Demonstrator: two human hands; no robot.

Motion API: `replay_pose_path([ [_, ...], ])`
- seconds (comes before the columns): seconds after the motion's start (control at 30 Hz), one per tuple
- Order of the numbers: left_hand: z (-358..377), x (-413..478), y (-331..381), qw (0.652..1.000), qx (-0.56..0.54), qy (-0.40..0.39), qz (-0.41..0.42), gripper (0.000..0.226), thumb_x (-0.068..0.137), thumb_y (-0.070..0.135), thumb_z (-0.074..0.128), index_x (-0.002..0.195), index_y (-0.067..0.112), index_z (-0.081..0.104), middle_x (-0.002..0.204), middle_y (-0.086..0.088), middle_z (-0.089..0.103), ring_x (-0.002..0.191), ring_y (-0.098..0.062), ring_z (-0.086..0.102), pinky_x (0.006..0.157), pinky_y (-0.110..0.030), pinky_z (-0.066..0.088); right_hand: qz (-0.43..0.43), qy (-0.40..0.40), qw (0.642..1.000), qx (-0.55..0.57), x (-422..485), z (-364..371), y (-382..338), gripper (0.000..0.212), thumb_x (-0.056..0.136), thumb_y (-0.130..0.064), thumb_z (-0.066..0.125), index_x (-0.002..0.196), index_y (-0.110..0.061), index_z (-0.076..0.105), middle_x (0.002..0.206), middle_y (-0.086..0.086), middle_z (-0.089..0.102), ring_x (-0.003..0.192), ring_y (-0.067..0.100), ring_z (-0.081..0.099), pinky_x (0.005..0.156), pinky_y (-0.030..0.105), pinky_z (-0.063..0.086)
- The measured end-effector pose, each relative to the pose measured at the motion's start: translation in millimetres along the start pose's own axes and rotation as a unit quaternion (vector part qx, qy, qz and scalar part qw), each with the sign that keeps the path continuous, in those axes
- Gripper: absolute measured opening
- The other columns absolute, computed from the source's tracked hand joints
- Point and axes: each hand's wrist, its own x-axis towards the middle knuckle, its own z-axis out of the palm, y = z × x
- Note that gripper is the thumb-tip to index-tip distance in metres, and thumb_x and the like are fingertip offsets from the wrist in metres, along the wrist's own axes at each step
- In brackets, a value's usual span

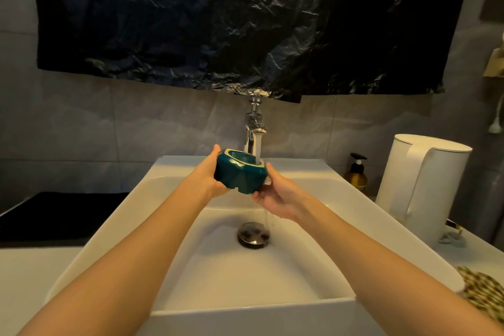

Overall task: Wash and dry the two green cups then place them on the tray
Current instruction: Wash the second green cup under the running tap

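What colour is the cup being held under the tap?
Dark teal green with a white rim; the cup shows best in the head view, held by both hands.

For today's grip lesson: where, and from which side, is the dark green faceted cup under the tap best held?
Grip the dark green faceted cup by its broad walls, from both sides, as the left hand and the right hand do; that leaves its upturned mouth clear for water.
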Motion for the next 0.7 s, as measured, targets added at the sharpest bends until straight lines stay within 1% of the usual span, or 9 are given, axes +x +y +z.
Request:
replay_pose_path([
  [0.1,1.2,0.7,0.0,1.0,-0.001,0.0,-0.001,0.033,0.092,0.039,0.055,0.106,0.009,0.053,0.093,-0.015,0.06,0.082,-0.033,0.056,0.078,-0.045,0.05,0.012,-0.008,1.0,-0.013,-2.8,-1.2,-2.8,0.032,0.1,-0.039,0.042,0.113,-0.014,0.056,0.116,0.017,0.06,0.094,0.021,0.06,0.064,0.021,0.051],
  [0.2,-0.5,0.4,2.7,1.0,-0.007,0.009,0.001,0.033,0.092,0.038,0.056,0.108,0.009,0.052,0.092,-0.015,0.059,0.084,-0.032,0.056,0.077,-0.044,0.051,-0.003,-0.054,0.997,-0.054,-7.2,-2.7,-7.2,0.028,0.098,-0.031,0.05,0.122,-0.018,0.055,0.128,0.017,0.056,0.103,0.022,0.059,0.075,0.023,0.052],
  [0.3,-1.7,2.2,4.8,1.0,-0.002,0.023,-0.006,0.037,0.09,0.039,0.058,0.112,0.01,0.053,0.09,-0.013,0.06,0.086,-0.031,0.057,0.072,-0.042,0.051,-0.031,-0.09,0.991,-0.099,-9.7,-4.9,-8.8,0.03,0.092,-0.014,0.059,0.122,-0.019,0.057,0.126,0.015,0.058,0.11,0.024,0.058,0.087,0.025,0.048],
  [0.37,-1.5,4.9,5.0,1.0,0.008,0.027,-0.006,0.04,0.089,0.041,0.059,0.114,0.01,0.053,0.089,-0.014,0.06,0.089,-0.031,0.057,0.071,-0.042,0.051,-0.041,-0.084,0.99,-0.102,-10.7,-5.7,-7.9,0.033,0.089,-0.011,0.062,0.121,-0.017,0.058,0.123,0.014,0.06,0.11,0.025,0.058,0.085,0.025,0.05],
  [0.47,3.2,3.2,1.5,1.0,0.019,0.015,-0.006,0.039,0.091,0.042,0.055,0.108,0.008,0.052,0.092,-0.014,0.058,0.091,-0.031,0.054,0.077,-0.042,0.049,-0.061,-0.048,0.989,-0.127,-9.6,-3.5,-6.4,0.045,0.083,-0.017,0.07,0.125,-0.016,0.056,0.122,0.013,0.062,0.111,0.027,0.058,0.074,0.023,0.05],
  [0.53,6.2,2.4,-2.0,0.999,0.029,0.01,-0.013,0.041,0.091,0.045,0.053,0.109,0.007,0.05,0.098,-0.015,0.057,0.092,-0.031,0.052,0.081,-0.043,0.049,-0.07,-0.023,0.983,-0.166,-7.6,-1.9,-4.5,0.055,0.078,-0.025,0.074,0.128,-0.016,0.053,0.116,0.01,0.063,0.108,0.027,0.06,0.069,0.023,0.053],
  [0.6,7.0,3.9,-4.0,0.999,0.029,0.014,-0.022,0.044,0.091,0.045,0.052,0.114,0.008,0.05,0.104,-0.016,0.057,0.094,-0.032,0.053,0.083,-0.043,0.049,-0.067,0.0,0.978,-0.198,-5.1,-2.3,-2.8,0.059,0.077,-0.031,0.075,0.129,-0.019,0.049,0.113,0.008,0.063,0.109,0.029,0.061,0.074,0.026,0.055],
  [0.67,6.4,4.2,-3.9,0.999,0.027,0.02,-0.024,0.042,0.091,0.044,0.052,0.111,0.007,0.05,0.104,-0.016,0.057,0.094,-0.033,0.053,0.085,-0.042,0.049,-0.054,-0.002,0.978,-0.202,-3.9,-4.7,-2.7,0.059,0.079,-0.033,0.073,0.131,-0.02,0.047,0.116,0.007,0.063,0.109,0.029,0.062,0.082,0.029,0.054],
  [0.7,5.3,5.1,-3.1,0.999,0.024,0.022,-0.025,0.041,0.091,0.044,0.053,0.109,0.007,0.05,0.102,-0.016,0.057,0.093,-0.033,0.053,0.083,-0.042,0.049,-0.047,-0.012,0.979,-0.197,-3.9,-6.2,-3.5,0.056,0.082,-0.033,0.07,0.132,-0.02,0.048,0.119,0.007,0.062,0.107,0.027,0.063,0.081,0.029,0.054],
])
